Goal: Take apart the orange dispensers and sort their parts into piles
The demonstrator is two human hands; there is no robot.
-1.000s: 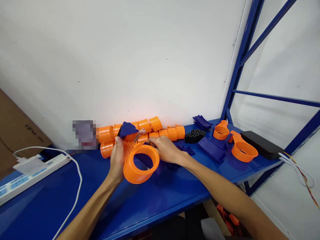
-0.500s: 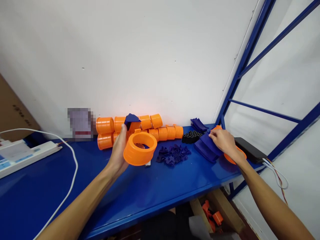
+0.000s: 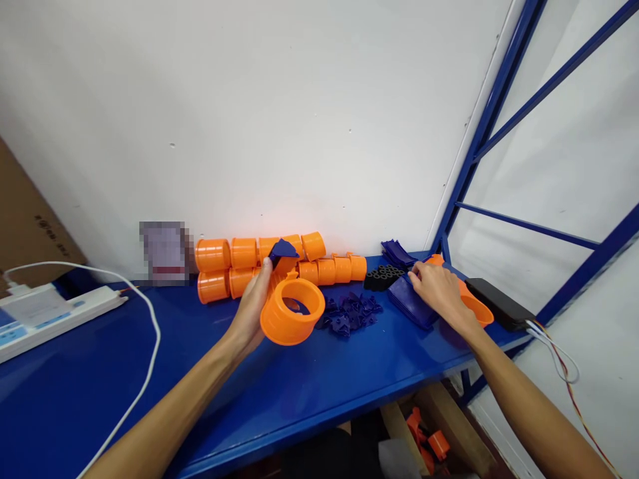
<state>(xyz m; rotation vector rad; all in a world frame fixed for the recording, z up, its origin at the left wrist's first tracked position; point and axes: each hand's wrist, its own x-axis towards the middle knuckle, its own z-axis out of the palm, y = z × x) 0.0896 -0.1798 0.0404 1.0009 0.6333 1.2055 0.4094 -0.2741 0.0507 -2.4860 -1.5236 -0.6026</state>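
- The blue workbench (image 3: 279, 392) fills the lower half of the frame, backed by a white wall (image 3: 279, 113); a blue steel rack frame (image 3: 469, 159) climbs the right edge.
- A brown cardboard sheet (image 3: 30, 226) leans at the far left, above a white power strip (image 3: 54, 313) whose white cable (image 3: 150, 359) loops down toward the lower left.
- A double row of orange cylinders (image 3: 249, 263) lies against the wall at centre — the largest stock of parts on the bench.
- The left hand (image 3: 252, 309), just left of centre, grips the orange ring housing (image 3: 292, 311) off the bench, thumb on its rear edge, fingers curled under; a dark blue flap (image 3: 283, 250) juts from the top of it.
- The right hand (image 3: 436, 289), right of centre, rests on the stack of blue plates (image 3: 412, 301), fingers slightly spread and pressing the top plate; whether one is pinched free I cannot tell.
- Judged from this, the step in hand is fetching a plate for the held housing; the next move calls for separating a single plate and carrying it across to the ring.
- Smaller items: a second orange housing (image 3: 476, 307) just beyond the right hand, a black box (image 3: 499, 303) with coloured wires (image 3: 564, 362), black rollers (image 3: 382, 276), and a heap of small blue clips (image 3: 349, 313) beside the held ring.
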